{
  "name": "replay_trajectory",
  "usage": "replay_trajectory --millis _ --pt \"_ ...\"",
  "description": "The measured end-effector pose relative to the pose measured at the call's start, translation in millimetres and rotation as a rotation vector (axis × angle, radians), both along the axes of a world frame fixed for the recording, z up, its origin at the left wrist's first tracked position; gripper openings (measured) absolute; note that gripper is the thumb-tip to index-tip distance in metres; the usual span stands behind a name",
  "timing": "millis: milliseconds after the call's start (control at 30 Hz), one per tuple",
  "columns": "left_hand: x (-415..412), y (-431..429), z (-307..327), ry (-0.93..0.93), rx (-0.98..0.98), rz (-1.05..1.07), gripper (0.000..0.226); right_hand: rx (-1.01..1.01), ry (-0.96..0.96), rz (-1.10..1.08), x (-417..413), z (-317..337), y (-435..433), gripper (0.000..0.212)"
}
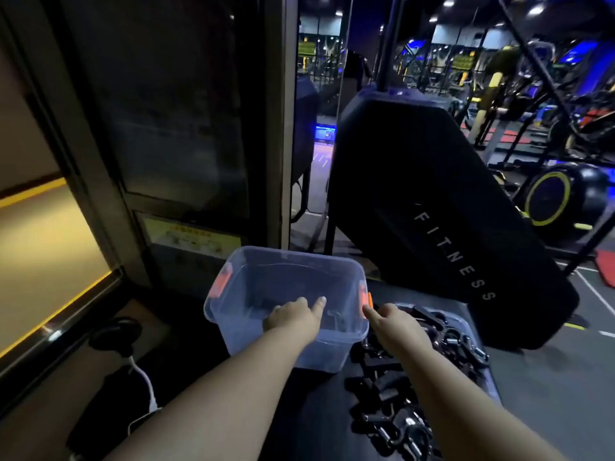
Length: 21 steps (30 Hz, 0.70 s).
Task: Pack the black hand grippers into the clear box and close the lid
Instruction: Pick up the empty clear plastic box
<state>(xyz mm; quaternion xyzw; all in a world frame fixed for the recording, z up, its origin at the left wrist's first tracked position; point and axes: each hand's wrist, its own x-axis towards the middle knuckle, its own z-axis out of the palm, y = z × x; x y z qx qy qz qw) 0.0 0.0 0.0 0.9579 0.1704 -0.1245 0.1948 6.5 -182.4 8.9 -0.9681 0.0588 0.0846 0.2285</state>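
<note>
The clear box (336,356) with orange latches stands open on a dark surface in front of me. My left hand (293,317) reaches down inside it with fingers stretched out, above a few black hand grippers (334,319) on the box floor. My right hand (396,326) is just outside the box's right wall, its index finger straight and touching the right orange latch (365,299); its other fingers are hidden. A pile of several black hand grippers (392,390) lies to the right of the box, on what looks like the clear lid (467,324).
A large black gym machine marked FITNESS (432,227) rises right behind the box. A dark glass door (173,128) stands at the back left. A black device with a white cable (146,380) lies on the left. Gym equipment fills the far right.
</note>
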Motion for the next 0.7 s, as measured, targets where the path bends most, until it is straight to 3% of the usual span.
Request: replay_trajectory --millis 200,400,700 --pt "10 25 -51 -0.1 0.032 0.067 0.065 0.068 0.05 -0.136 23 -57 14 0.057" --pt "18 74 -107 -0.33 0.205 0.264 0.048 0.142 -0.005 -0.243 44 -115 27 0.062" --pt "45 143 -138 -0.32 0.138 0.502 0.063 0.291 -0.139 -0.259 77 -154 27 0.052"
